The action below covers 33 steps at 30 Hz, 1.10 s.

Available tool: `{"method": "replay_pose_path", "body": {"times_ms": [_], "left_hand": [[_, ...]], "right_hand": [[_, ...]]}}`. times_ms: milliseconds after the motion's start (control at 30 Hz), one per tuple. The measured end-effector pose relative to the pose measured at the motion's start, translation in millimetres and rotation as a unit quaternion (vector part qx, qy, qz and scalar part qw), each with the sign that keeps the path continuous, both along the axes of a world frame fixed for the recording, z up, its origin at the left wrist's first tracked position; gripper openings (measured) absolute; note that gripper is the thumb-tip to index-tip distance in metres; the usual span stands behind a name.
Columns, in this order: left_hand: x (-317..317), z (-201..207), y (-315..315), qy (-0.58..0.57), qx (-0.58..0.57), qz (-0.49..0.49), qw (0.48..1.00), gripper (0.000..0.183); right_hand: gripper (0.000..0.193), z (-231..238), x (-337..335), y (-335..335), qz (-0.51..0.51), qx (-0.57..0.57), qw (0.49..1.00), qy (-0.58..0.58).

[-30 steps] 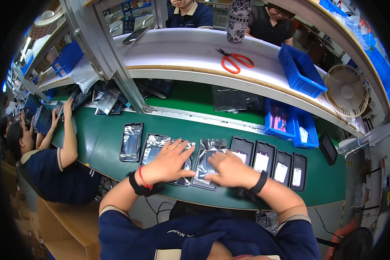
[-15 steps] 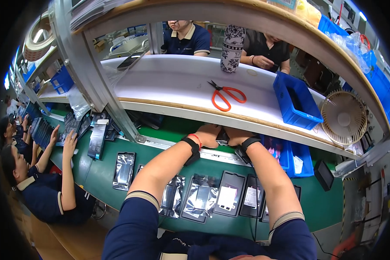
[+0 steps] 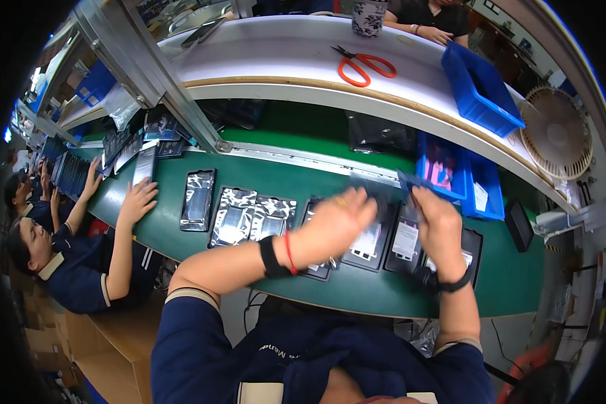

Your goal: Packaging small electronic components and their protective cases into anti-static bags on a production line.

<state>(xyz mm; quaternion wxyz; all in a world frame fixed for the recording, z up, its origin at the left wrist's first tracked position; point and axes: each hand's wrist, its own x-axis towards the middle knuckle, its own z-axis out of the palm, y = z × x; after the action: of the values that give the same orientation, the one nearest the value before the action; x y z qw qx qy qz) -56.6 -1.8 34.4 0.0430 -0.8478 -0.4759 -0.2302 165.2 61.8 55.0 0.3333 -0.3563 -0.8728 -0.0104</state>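
Note:
My left hand (image 3: 337, 227) is raised over the row of trays, its fingers bent and smeared by motion; whether it grips anything is unclear. In my right hand (image 3: 439, 217) the fingers close on a dark thin bag (image 3: 409, 183), see-through and blurred, which reaches toward the left hand. Below the hands lie a black tray with a white-labelled piece (image 3: 365, 246) and another such tray (image 3: 405, 239), part hidden by the right hand. Left of them are silver bags (image 3: 233, 214) with dark flat pieces inside. A pile of dark shiny bags (image 3: 382, 132) rests under the shelf.
On the white shelf (image 3: 276, 54) lie red-handled scissors (image 3: 363, 66), near a blue bin (image 3: 481, 94) and a fan (image 3: 555, 131). Blue bins (image 3: 483, 192) stand beneath. A co-worker (image 3: 74, 259) sits at left, beside stacked black packages (image 3: 74, 176). A metal post (image 3: 158, 87) rises at left.
Both hands have come back from under the shelf to above the trays, and a dark thin bag now shows in the right hand. The view has tipped downward.

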Motion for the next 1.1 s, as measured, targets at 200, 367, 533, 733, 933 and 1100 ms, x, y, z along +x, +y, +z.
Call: {"method": "replay_pose_path", "body": {"times_ms": [200,367,533,733,933,1100], "left_hand": [[50,-64,-38,0.072,-0.135,-0.029,0.988,0.065],[44,-57,-45,0.030,-0.259,-0.042,0.964,0.096],[21,-36,-73,-0.012,-0.186,0.026,0.982,0.093],[-27,-61,-110,-0.015,-0.238,0.174,0.955,0.101],[-103,-60,-127,0.053,-0.181,0.258,0.947,0.104],[-130,-61,-125,-0.027,-0.245,0.234,0.940,0.105]], "right_hand": [[0.044,-60,36,-61,-0.068,-0.067,0.981,-0.169],[0.086,-65,36,-82,-0.044,-0.144,0.966,-0.210],[0.091,-66,26,-83,-0.031,-0.198,0.953,-0.229],[0.091,-74,-15,-91,-0.010,-0.196,0.964,-0.182],[0.085,-81,-98,-103,0.059,-0.223,0.964,-0.136],[0.072,-45,-36,-88,0.028,-0.209,0.977,0.021]]}}
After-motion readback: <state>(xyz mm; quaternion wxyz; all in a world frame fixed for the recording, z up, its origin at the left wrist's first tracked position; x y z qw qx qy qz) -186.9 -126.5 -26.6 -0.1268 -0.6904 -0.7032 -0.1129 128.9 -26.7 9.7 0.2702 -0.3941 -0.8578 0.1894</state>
